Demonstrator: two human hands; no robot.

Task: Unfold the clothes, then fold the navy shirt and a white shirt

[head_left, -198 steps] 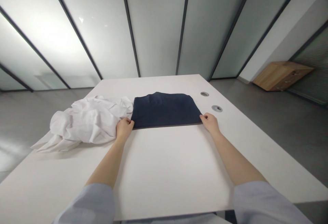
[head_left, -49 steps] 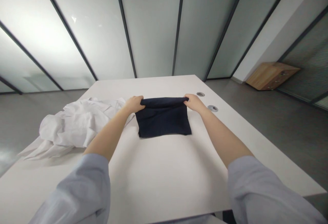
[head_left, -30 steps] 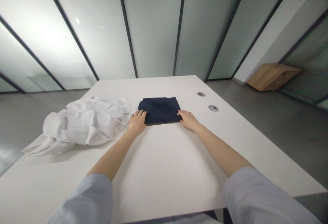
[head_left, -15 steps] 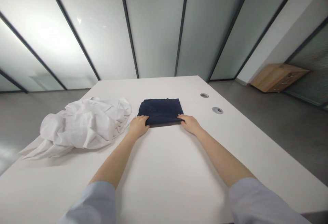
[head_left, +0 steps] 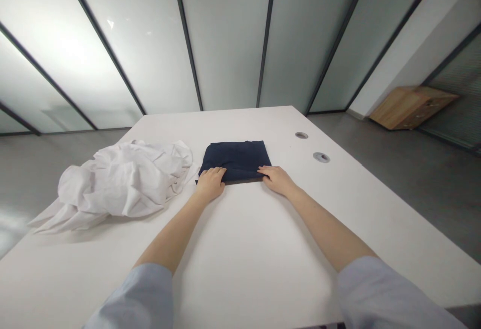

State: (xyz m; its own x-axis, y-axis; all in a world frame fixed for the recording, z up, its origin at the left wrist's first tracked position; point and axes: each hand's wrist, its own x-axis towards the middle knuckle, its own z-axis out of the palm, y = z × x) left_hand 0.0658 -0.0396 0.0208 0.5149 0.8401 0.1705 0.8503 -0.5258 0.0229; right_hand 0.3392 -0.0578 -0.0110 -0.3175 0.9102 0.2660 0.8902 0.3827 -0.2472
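Observation:
A folded navy-blue garment (head_left: 236, 156) lies as a flat rectangle in the middle of the table. My left hand (head_left: 211, 183) grips its near left corner, fingers over the top, thumb at the near edge. At the near right corner, my right hand (head_left: 277, 179) holds the same edge in a similar way. What kind of garment it is cannot be told from its folds. Left of it lies a crumpled white cloth (head_left: 120, 181), apart from both hands.
The white table (head_left: 248, 249) carries two round cable grommets, one farther back (head_left: 301, 135) and one nearer (head_left: 321, 157), on its right side. Beyond it stands a frosted glass wall (head_left: 229, 38). A wooden cabinet (head_left: 409, 108) is on the floor at the far right.
My left hand has shifted slightly right along the garment's near edge, uncovering its left corner. My right hand has hardly moved. The view has tilted a little.

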